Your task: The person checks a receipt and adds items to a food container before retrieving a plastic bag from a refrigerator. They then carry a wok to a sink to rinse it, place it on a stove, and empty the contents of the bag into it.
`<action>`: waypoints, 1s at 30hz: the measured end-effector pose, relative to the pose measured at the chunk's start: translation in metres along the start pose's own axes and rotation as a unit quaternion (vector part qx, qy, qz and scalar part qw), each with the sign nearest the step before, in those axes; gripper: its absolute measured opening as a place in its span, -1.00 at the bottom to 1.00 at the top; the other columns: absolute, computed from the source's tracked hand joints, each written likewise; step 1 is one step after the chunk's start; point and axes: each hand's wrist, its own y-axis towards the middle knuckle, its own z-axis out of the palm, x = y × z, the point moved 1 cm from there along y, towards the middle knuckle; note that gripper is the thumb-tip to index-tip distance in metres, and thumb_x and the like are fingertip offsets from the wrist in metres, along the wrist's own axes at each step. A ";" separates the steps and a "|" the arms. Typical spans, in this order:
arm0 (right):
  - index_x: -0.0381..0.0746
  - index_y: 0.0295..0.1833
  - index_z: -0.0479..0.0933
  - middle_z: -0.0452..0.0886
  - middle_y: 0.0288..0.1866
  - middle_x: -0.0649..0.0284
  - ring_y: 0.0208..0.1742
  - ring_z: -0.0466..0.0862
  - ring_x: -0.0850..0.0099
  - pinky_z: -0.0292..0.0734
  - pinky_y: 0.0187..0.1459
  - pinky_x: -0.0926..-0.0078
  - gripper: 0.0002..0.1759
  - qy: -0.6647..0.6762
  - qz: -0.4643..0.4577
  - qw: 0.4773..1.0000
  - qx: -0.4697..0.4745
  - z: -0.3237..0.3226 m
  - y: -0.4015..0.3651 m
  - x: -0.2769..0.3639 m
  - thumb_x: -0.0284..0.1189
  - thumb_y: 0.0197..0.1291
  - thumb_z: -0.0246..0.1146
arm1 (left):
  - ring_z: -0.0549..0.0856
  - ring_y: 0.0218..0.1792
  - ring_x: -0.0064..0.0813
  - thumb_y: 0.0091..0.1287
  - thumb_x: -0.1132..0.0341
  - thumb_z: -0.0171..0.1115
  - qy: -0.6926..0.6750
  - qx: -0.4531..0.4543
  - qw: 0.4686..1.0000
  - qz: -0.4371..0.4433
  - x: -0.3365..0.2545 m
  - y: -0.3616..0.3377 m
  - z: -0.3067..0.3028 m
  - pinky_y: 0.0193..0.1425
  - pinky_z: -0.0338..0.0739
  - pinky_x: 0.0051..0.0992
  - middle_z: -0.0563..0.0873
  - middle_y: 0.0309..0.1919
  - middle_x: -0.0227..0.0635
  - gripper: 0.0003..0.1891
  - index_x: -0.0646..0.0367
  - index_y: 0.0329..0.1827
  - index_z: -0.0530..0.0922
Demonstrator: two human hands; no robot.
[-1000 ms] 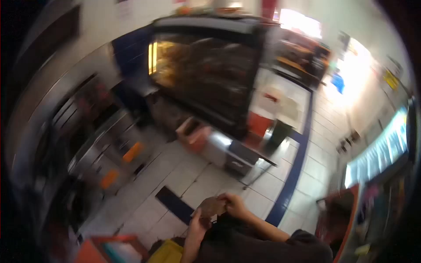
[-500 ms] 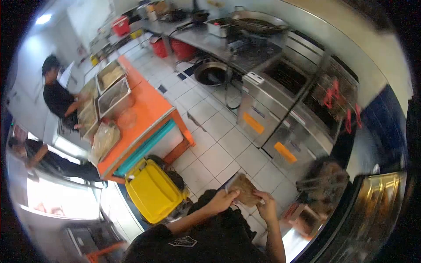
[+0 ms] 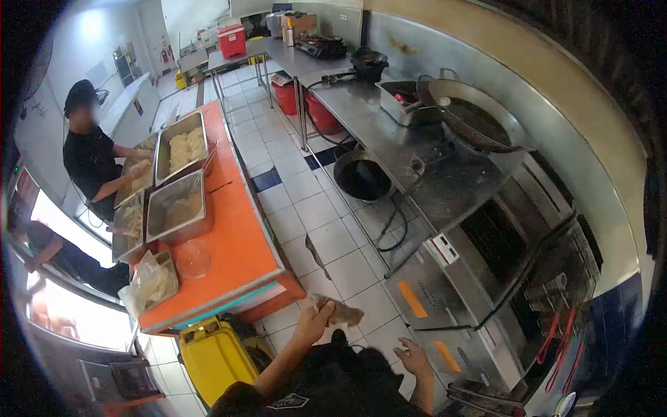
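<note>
My left hand [image 3: 316, 324] is closed around one end of a flat brown packet [image 3: 347, 316], which looks partly wrapped in clear plastic; its contents cannot be made out. The packet is held over the tiled floor, in front of my dark shirt. To the right, my right hand [image 3: 415, 359] is apart from the packet, with fingers spread and nothing in them. It hovers near the front of the steel fryers [image 3: 445, 320].
An orange table [image 3: 233, 243] at left carries steel trays [image 3: 198, 228] of food, with a co-worker [image 3: 87, 149] behind it. A yellow bin [image 3: 215, 361] stands below its near end. At right are a steel counter [image 3: 389, 149], a large wok [image 3: 514, 115] and red-handled baskets [image 3: 556, 340].
Both hands were on the packet; my right hand has let go and moved away from it. The packet now lies more to the left in view, and the camera has turned and risen.
</note>
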 end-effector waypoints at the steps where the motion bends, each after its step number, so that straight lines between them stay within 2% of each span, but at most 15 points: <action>1: -0.14 0.32 0.46 0.59 0.19 -0.03 0.13 0.65 0.12 0.54 0.11 0.24 -0.42 0.004 0.002 1.000 0.006 -0.002 0.018 0.010 -0.16 0.22 0.32 | 0.53 -0.50 -0.59 0.48 0.09 0.08 0.005 -0.002 1.000 -0.005 -0.007 0.019 -0.003 -0.42 0.39 -0.49 0.58 -0.53 -0.41 -0.63 0.26 -0.29 0.59; 3: -0.12 0.31 0.47 0.62 0.14 -0.03 0.04 0.69 0.13 0.56 0.05 0.25 -0.39 0.046 0.001 0.996 0.075 -0.008 0.065 0.038 -0.10 0.21 0.33 | 0.54 -0.47 -0.58 0.50 0.15 0.04 -0.071 -0.030 0.997 0.016 -0.050 0.061 0.001 -0.40 0.40 -0.49 0.57 -0.51 -0.44 -0.68 0.25 -0.23 0.57; 5: -0.10 0.33 0.46 0.63 0.15 0.06 0.04 0.69 0.21 0.55 0.07 0.30 -0.37 0.104 0.008 0.987 0.122 -0.017 0.118 0.062 -0.07 0.21 0.33 | 0.57 -0.43 -0.58 0.51 0.16 0.03 -0.035 -0.031 0.999 0.002 -0.079 0.105 -0.006 -0.37 0.42 -0.51 0.56 -0.49 -0.44 -0.70 0.24 -0.17 0.57; 7: -0.14 0.32 0.47 0.65 0.10 0.06 0.01 0.70 0.27 0.54 0.08 0.32 -0.36 -0.029 -0.014 0.983 0.179 -0.032 0.177 0.098 -0.04 0.22 0.32 | 0.59 -0.42 -0.57 0.51 0.18 0.03 -0.136 -0.075 0.987 0.029 -0.091 0.153 -0.013 -0.34 0.44 -0.52 0.55 -0.51 -0.42 -0.72 0.25 -0.10 0.56; 8: -0.17 0.31 0.47 0.67 0.02 0.02 -0.05 0.70 0.32 0.54 0.07 0.31 -0.35 -0.028 -0.020 0.982 0.185 -0.038 0.209 0.110 0.01 0.25 0.28 | 0.62 -0.28 -0.52 0.47 0.13 0.09 -0.134 -0.086 0.987 -0.028 -0.101 0.175 -0.020 -0.24 0.50 -0.47 0.65 -0.26 -0.32 -0.65 0.27 0.02 0.56; 11: -0.23 0.29 0.46 0.68 -0.03 0.02 -0.08 0.70 0.33 0.55 0.03 0.32 -0.36 -0.012 -0.091 0.980 0.175 -0.056 0.315 0.155 0.02 0.30 0.23 | 0.61 -0.41 -0.52 0.50 0.13 0.03 -0.142 -0.138 0.980 0.009 -0.102 0.259 -0.044 -0.30 0.45 -0.49 0.62 -0.43 -0.36 -0.64 0.29 -0.05 0.59; 12: -0.23 0.29 0.46 0.68 -0.03 0.02 -0.08 0.70 0.33 0.55 0.03 0.32 -0.36 -0.017 -0.094 0.978 0.184 -0.067 0.345 0.177 0.02 0.30 0.23 | 0.63 -0.38 -0.50 0.48 0.09 0.05 -0.155 -0.141 0.978 0.003 -0.100 0.285 -0.054 -0.28 0.47 -0.44 0.68 -0.36 -0.31 -0.59 0.33 -0.04 0.61; 14: -0.26 0.29 0.45 0.73 -0.12 0.13 -0.12 0.72 0.36 0.56 -0.03 0.33 -0.45 0.068 -0.095 0.965 0.234 -0.084 0.411 0.239 -0.12 0.34 0.23 | 0.64 -0.35 -0.48 0.48 0.08 0.06 -0.089 -0.178 0.980 -0.003 -0.106 0.320 -0.075 -0.25 0.48 -0.42 0.70 -0.33 -0.29 -0.58 0.35 -0.03 0.61; 15: -0.26 0.29 0.45 0.73 -0.12 0.13 -0.12 0.72 0.36 0.56 -0.03 0.33 -0.45 0.073 -0.101 0.964 0.236 -0.090 0.447 0.271 -0.12 0.34 0.23 | 0.64 -0.32 -0.46 0.47 0.07 0.06 -0.016 -0.202 0.979 -0.004 -0.115 0.345 -0.088 -0.22 0.49 -0.40 0.72 -0.31 -0.27 -0.56 0.37 -0.02 0.61; 17: -0.26 0.25 0.48 0.73 -0.18 0.18 -0.22 0.71 0.43 0.56 -0.11 0.34 -0.49 0.013 -0.144 0.956 0.255 -0.098 0.511 0.333 -0.13 0.36 0.21 | 0.63 -0.22 -0.42 0.47 0.07 0.05 -0.016 -0.266 0.964 0.018 -0.176 0.365 -0.096 -0.14 0.48 -0.40 0.71 -0.23 -0.22 -0.54 0.40 -0.03 0.60; 19: -0.25 0.24 0.49 0.73 -0.19 0.18 -0.22 0.71 0.45 0.55 -0.10 0.36 -0.49 0.020 -0.199 0.932 0.302 -0.104 0.568 0.401 -0.11 0.37 0.20 | 0.62 -0.14 -0.40 0.49 0.10 0.04 -0.026 -0.330 0.942 -0.060 -0.192 0.385 -0.120 -0.08 0.47 -0.41 0.69 -0.19 -0.21 -0.57 0.38 -0.05 0.60; 21: -0.27 0.24 0.49 0.73 -0.23 0.16 -0.19 0.71 0.45 0.55 -0.07 0.40 -0.48 -0.040 -0.261 0.915 0.305 -0.120 0.603 0.486 -0.10 0.38 0.19 | 0.58 -0.20 -0.47 0.50 0.12 0.03 -0.154 -0.416 0.894 0.062 -0.179 0.427 -0.144 -0.15 0.45 -0.42 0.64 -0.25 -0.27 -0.62 0.35 -0.10 0.58; 24: -0.24 0.29 0.44 0.71 -0.08 0.11 -0.08 0.72 0.40 0.55 0.00 0.42 -0.45 -0.062 -0.303 0.891 0.334 -0.120 0.673 0.571 -0.05 0.40 0.14 | 0.54 -0.29 -0.52 0.51 0.16 0.02 -0.150 -0.405 0.900 0.065 -0.200 0.472 -0.186 -0.22 0.43 -0.44 0.60 -0.31 -0.34 -0.68 0.30 -0.13 0.54; 26: -0.27 0.26 0.47 0.70 -0.15 0.14 -0.08 0.68 0.40 0.55 0.02 0.42 -0.49 0.134 -0.276 0.878 0.368 -0.103 0.727 0.608 -0.12 0.39 0.18 | 0.52 -0.31 -0.53 0.51 0.18 0.00 -0.139 -0.414 0.898 0.048 -0.168 0.512 -0.226 -0.25 0.43 -0.44 0.59 -0.32 -0.35 -0.70 0.29 -0.15 0.52; 30: -0.30 0.29 0.44 0.69 -0.12 0.10 -0.08 0.69 0.37 0.60 0.01 0.34 -0.50 0.254 -0.188 0.891 0.325 -0.096 0.811 0.660 -0.17 0.42 0.15 | 0.54 -0.31 -0.54 0.51 0.24 0.00 -0.071 -0.456 0.887 -0.025 -0.211 0.604 -0.287 -0.24 0.44 -0.46 0.60 -0.31 -0.35 -0.73 0.30 -0.19 0.52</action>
